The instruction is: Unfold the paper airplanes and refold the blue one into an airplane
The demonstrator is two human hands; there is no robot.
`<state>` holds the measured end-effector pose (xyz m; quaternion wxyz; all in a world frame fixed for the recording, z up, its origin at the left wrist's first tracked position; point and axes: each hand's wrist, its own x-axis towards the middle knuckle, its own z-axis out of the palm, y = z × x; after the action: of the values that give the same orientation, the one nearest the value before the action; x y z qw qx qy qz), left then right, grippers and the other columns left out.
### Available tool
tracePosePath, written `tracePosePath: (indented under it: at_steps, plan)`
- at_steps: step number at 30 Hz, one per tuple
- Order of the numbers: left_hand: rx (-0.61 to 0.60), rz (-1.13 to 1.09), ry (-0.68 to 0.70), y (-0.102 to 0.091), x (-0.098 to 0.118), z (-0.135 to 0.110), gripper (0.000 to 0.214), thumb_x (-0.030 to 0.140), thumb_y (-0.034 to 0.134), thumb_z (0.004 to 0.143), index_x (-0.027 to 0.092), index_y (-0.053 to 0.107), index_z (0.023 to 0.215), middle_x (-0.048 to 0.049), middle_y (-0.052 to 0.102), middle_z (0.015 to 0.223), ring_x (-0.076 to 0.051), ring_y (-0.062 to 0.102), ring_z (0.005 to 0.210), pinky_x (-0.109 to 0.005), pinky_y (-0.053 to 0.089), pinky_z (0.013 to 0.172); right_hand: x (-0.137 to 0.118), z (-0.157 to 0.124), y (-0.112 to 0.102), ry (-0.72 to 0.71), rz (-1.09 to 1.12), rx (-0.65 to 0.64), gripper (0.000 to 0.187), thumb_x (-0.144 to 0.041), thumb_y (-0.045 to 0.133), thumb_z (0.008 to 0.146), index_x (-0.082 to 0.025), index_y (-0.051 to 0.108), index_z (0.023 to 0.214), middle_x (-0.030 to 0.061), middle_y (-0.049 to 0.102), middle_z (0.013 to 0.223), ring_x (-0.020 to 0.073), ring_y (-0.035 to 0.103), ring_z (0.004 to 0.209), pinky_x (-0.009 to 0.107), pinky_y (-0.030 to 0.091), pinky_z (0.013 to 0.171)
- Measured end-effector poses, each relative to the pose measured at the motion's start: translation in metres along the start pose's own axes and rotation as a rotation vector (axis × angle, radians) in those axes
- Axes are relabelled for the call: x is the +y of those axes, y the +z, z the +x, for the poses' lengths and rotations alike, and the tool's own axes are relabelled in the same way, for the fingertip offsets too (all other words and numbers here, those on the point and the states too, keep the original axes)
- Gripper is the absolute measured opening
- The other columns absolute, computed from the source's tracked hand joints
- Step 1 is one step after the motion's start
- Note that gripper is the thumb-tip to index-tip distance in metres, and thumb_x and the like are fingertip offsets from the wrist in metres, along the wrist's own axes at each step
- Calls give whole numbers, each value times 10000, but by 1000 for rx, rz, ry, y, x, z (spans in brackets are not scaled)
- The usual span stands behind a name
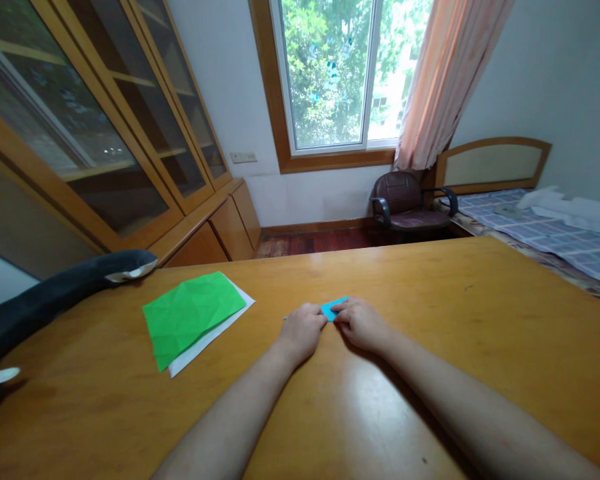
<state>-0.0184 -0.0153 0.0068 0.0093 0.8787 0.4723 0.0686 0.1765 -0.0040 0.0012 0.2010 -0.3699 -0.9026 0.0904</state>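
Note:
A small piece of folded blue paper [329, 311] lies on the wooden table [430, 287], mostly covered by my hands. My left hand [305, 329] is closed on its left part, fingers curled and pressed down. A thin blue tip pokes out past the left side of that hand. At the paper's right part, my right hand [363, 323] presses with bent fingers, thumb and fingertips close together on it. To the left lies a creased green paper sheet [195, 317], on top of a white sheet [213, 340] whose edge shows at the right and below.
A black and white plush toy [55, 293] lies along the table's left edge. Beyond the table stand a glass-door cabinet [130, 120] at left, a maroon armchair [400, 200] under the window [330, 73], and a bed [555, 227] at right.

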Motion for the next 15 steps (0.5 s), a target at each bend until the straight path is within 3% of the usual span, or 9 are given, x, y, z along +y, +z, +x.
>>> tracePosePath:
  at_steps: [7,15]
  plan:
    - [13,-24,36,4,-1,-1,235,208,495,914,203,725,868,-62,676,882,-193,565,851,-301,448,762,-9,0,-5,39,-121,0,225,-140,518,839,-193,704,724,55,711,852,191,608,845,395,335,979]
    - [1,-35,21,4,-1,0,230,189,502,901,203,723,839,-60,677,888,-193,562,870,-293,450,774,-7,0,-2,10,-114,25,229,-130,515,840,-185,695,709,69,699,828,191,583,815,346,382,880]
